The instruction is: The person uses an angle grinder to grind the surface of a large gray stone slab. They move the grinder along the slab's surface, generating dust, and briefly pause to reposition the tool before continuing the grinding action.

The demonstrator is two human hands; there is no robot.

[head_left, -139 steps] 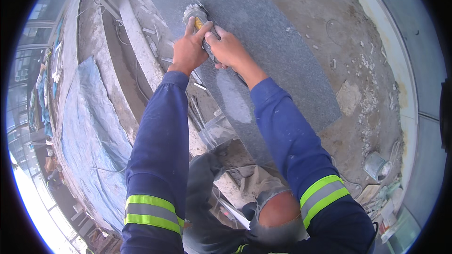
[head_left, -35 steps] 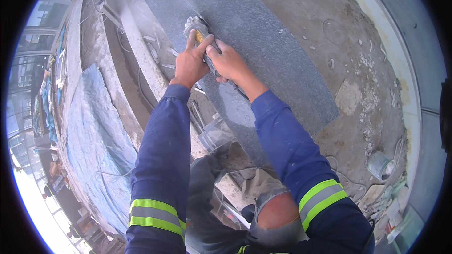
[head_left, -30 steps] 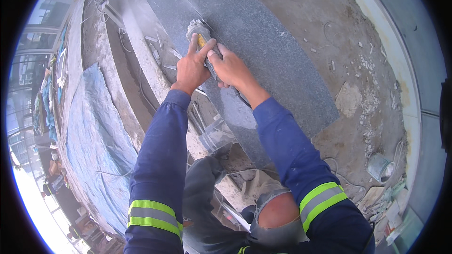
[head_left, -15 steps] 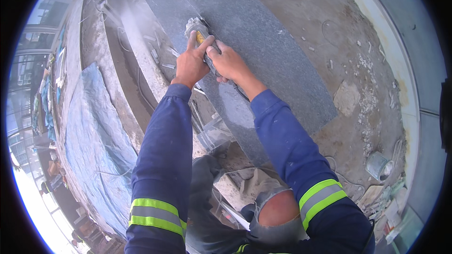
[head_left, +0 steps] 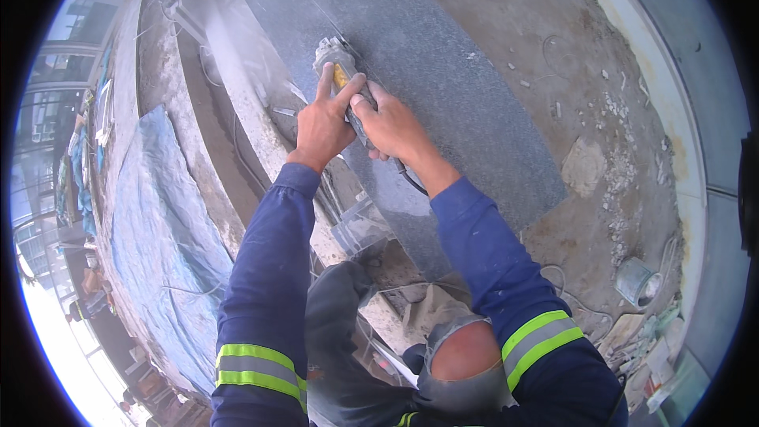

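Note:
Both my hands are on a dusty grey angle grinder [head_left: 333, 55] with a yellow patch on its body. My left hand [head_left: 322, 128] holds it from the left, with two fingers stretched along the housing. My right hand [head_left: 395, 125] is wrapped round the body, and a black cord leaves the grinder beneath it. The disc edge meets a large dark grey stone slab [head_left: 466, 103], and a thin straight line runs away from it across the slab. Pale dust drifts off to the far left. The lower part of the disc is hidden.
A blue tarp [head_left: 162, 245] covers ground at left, beside long pale beams [head_left: 237, 63]. A bucket [head_left: 637, 282] lies among rubble at right, near a curved pale wall edge [head_left: 688, 190]. My bare knee [head_left: 468, 350] shows through torn trousers below the slab.
The grinder and both hands have shifted slightly toward me along the slab. More of the cord now shows under my right wrist.

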